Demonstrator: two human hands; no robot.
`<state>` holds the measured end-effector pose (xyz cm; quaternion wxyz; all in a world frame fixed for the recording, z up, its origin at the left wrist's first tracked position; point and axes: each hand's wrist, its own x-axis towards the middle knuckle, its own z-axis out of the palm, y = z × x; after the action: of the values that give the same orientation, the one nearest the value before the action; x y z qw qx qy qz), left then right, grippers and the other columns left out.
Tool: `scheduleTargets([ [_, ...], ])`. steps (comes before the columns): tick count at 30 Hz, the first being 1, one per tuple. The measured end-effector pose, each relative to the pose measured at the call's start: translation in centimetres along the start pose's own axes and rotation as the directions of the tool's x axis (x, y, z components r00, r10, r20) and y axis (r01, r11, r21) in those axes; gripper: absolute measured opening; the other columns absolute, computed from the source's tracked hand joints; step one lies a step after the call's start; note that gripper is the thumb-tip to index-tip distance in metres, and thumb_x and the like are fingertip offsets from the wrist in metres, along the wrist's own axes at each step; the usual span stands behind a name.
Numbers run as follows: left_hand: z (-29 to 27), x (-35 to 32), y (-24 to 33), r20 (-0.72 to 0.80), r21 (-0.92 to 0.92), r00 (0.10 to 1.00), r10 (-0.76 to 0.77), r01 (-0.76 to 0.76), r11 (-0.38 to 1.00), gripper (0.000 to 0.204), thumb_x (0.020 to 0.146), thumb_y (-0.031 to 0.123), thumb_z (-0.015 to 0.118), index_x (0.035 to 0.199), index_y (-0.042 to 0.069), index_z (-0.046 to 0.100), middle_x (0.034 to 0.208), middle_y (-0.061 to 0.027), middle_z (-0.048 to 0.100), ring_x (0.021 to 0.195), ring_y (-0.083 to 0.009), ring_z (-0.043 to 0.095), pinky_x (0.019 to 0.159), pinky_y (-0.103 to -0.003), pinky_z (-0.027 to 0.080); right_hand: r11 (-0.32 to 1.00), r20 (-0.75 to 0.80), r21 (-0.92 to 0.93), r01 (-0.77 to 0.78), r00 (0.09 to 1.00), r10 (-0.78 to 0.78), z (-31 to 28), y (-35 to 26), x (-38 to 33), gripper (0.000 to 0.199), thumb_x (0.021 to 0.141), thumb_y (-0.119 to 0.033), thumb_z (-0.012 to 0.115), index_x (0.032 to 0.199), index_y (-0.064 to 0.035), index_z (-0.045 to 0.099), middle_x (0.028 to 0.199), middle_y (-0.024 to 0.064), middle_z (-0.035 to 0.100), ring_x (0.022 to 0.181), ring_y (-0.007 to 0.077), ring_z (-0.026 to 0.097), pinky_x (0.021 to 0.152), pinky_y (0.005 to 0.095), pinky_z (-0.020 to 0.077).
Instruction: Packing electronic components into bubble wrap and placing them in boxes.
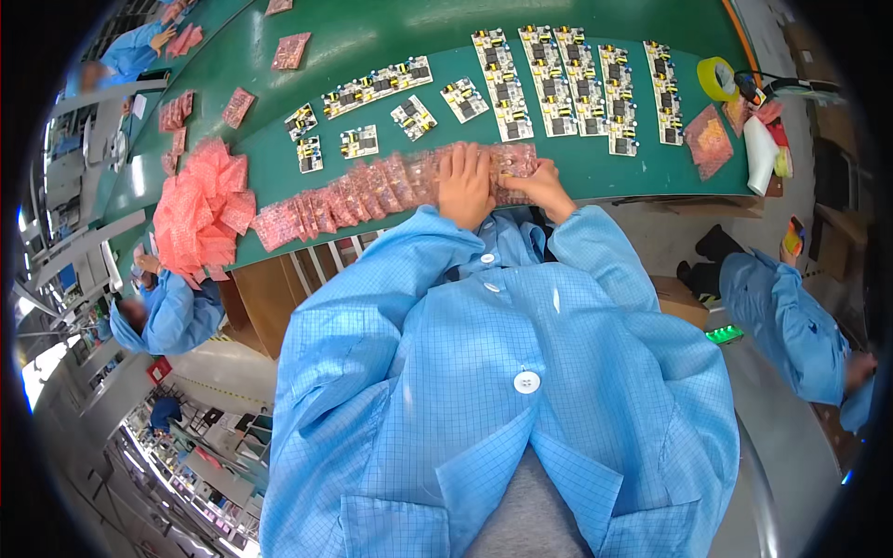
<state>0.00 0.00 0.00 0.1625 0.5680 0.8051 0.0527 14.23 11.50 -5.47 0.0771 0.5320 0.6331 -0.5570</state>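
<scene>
A long overlapping row of pink bubble bags (pixel 372 191) lies along the near edge of the green table, and circuit boards show dimly through the film. My left hand (pixel 465 186) reaches over the right part of this row, its fingers curled across the bags. Beside it, my right hand (pixel 546 189) grips the bags at the row's right end, thumb pressed on the near side. The undersides of both hands are hidden. Just beyond the row lie loose circuit boards, among them a small board (pixel 414 117) and another board (pixel 464 99).
Several strips of joined boards (pixel 502 86) stand in columns farther back. A heap of flat pink bubble bags (pixel 200 209) is at the left. Yellow tape (pixel 716 78), a white roll (pixel 761 153) and a bagged piece (pixel 710 142) sit at the right. Co-workers in blue are on both sides.
</scene>
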Motion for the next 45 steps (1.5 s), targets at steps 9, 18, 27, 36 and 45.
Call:
scheduleTargets([
  [9, 4.6, 2.9, -3.9, -0.085, 0.406, 0.747, 0.659, -0.578, 0.708, 0.041, 0.071, 0.023, 0.066, 0.107, 0.004, 0.059, 0.112, -0.0123, 0.055, 0.124, -0.0311, 0.044, 0.111, -0.047, 0.028, 0.902, -0.239, 0.426, 0.077, 0.971, 0.030, -0.9, 2.0, -1.4, 0.094, 0.063, -0.028, 0.087, 0.125, 0.0088, 0.027, 0.117, 0.0192, 0.050, 0.105, 0.0239, 0.057, 0.088, 0.0318, 0.0492],
  [18, 1.8, 3.9, -5.0, 0.083, 0.273, 0.620, 0.780, -0.767, 0.580, 0.026, 0.073, 0.021, 0.062, 0.093, 0.005, 0.063, 0.099, -0.0110, 0.057, 0.110, -0.0275, 0.051, 0.110, -0.042, 0.031, 0.965, -0.380, 0.233, 0.119, 0.925, -0.023, 2.5, 0.7, 0.0, 0.098, 0.057, -0.039, 0.090, 0.122, 0.0089, 0.035, 0.117, 0.0211, 0.052, 0.106, 0.0290, 0.058, 0.090, 0.0348, 0.0481],
  [27, -3.1, 0.1, -9.1, -0.126, -0.128, 0.709, 0.694, -0.705, 0.697, 0.056, 0.065, 0.020, 0.071, 0.116, 0.001, 0.056, 0.120, -0.0167, 0.054, 0.123, -0.0341, 0.046, 0.110, -0.047, 0.033, 0.980, -0.354, 0.124, 0.155, 0.930, -0.102, 8.3, -0.5, 0.4, 0.116, 0.062, -0.065, 0.081, 0.134, 0.0093, 0.029, 0.122, 0.0247, 0.049, 0.114, 0.0343, 0.053, 0.099, 0.0397, 0.0427],
  [36, -3.9, 1.4, -7.2, -0.073, -0.082, 0.805, 0.588, -0.593, 0.801, 0.054, 0.070, 0.016, 0.065, 0.122, 0.004, 0.056, 0.116, -0.0122, 0.057, 0.121, -0.0304, 0.049, 0.111, -0.047, 0.029, 0.964, -0.472, -0.032, 0.263, 0.846, -0.246, 7.1, -1.2, 0.2, 0.088, 0.070, -0.044, 0.083, 0.126, 0.0060, 0.038, 0.120, 0.0261, 0.046, 0.110, 0.0392, 0.047, 0.096, 0.0450, 0.0392],
  [45, -5.5, 7.7, -5.2, 0.147, -0.236, 0.811, 0.567, -0.528, 0.816, 0.047, 0.072, 0.019, 0.064, 0.117, 0.006, 0.060, 0.118, -0.0121, 0.058, 0.119, -0.0304, 0.050, 0.107, -0.045, 0.033, 0.852, 0.279, 0.522, -0.032, 0.951, -0.136, -7.9, -5.3, 2.0, 0.048, 0.092, -0.015, 0.065, 0.133, -0.0024, 0.043, 0.121, 0.0109, 0.054, 0.111, 0.0177, 0.054, 0.095, 0.0317, 0.0454],
])
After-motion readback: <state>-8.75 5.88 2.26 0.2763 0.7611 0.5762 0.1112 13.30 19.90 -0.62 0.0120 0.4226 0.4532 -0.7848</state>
